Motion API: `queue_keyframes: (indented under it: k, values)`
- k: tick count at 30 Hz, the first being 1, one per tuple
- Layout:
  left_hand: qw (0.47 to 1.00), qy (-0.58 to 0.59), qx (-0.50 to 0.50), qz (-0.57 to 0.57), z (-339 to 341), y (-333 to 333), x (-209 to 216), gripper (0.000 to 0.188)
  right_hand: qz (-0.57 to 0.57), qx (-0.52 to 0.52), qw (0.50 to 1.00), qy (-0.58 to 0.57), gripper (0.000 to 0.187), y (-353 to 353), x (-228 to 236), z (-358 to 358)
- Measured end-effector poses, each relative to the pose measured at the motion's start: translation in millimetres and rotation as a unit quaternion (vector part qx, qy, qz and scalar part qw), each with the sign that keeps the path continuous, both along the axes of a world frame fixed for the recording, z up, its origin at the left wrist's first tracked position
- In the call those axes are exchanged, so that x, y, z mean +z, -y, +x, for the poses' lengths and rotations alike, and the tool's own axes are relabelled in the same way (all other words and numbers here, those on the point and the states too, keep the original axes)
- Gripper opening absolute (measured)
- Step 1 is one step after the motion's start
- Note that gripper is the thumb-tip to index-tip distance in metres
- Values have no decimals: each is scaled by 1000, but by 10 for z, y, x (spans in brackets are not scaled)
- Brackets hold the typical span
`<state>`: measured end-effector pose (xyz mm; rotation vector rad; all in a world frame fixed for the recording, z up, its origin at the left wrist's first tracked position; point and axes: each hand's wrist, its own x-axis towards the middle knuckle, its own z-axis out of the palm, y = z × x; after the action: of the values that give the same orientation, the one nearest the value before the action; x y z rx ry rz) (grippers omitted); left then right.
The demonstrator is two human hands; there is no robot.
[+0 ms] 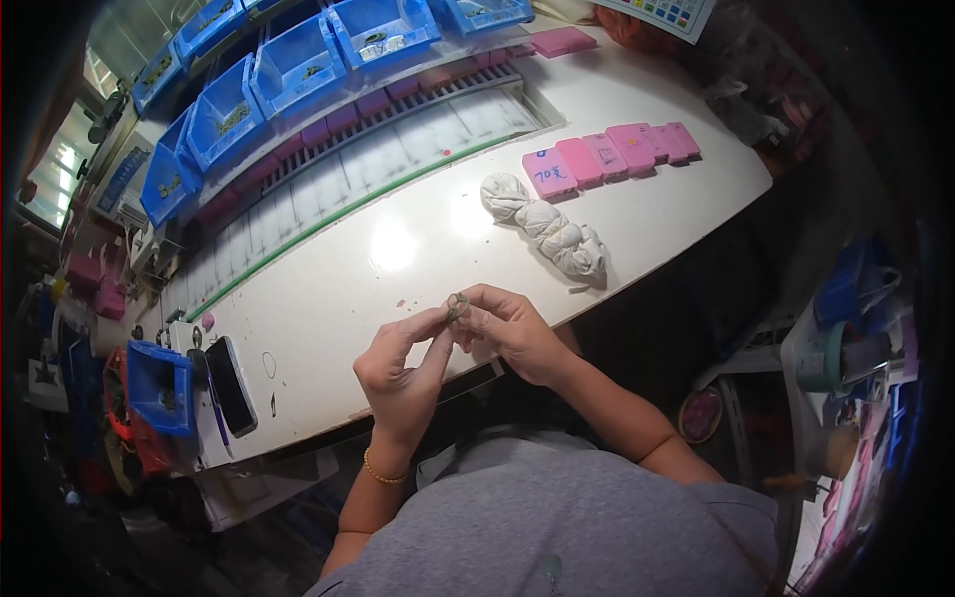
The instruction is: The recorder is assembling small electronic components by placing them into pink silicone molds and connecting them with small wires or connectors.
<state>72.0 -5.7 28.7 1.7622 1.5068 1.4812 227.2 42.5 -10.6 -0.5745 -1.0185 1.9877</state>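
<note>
Head view, looking down on a white counter (418, 249) that ran diagonally from lower left to upper right.

Both hands met just above the near edge of the counter. The left hand (398, 363) had thumb and forefinger pinched together at the top, gripping one side of a small greenish-grey ring-shaped part (457, 304). The right hand (507, 323) had its fingers curled in and closed on the same part from the other side. The part sat between the fingertips of both hands, lifted clear of the counter surface; its finer detail was too small to make out. A thin gold bracelet (383, 472) circled the left wrist. The person wore a grey shirt (557, 517).

Beyond the hands, near the middle of the counter, lay a twisted white cloth (545, 226), knotted and lumpy. Just behind it stood a row of flat pink boxes (609, 155), side by side and touching, with one more pink box (563, 41) further back by the far edge.

Along the far side ran a shelf of tilted blue bins (298, 65), several holding small greenish pieces. Below the bins, a line of pink trays and a ribbed white panel edged by a green strip (328, 221).

At the left end of the counter: a black phone (231, 385) lying flat, with a blue bin (159, 386) just beside it. A few tiny specks lay scattered on the counter between phone and hands.
</note>
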Motion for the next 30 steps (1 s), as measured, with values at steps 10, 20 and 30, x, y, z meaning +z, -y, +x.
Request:
queue_keyframes:
  k: [10, 20, 30]
  values:
    - [999, 12, 38, -20, -57, -138, 3, 15, 46, -33, 989, 136, 17, -123, 111, 22]
    - [998, 21, -4, -60, -515, -630, 98, 12, 503, -259, 705, 427, 29, -678, -47, 389]
    - [998, -67, -16, -13, -724, -1623, 584, 10, 452, -166, 767, 425, 32, -782, -26, 384]
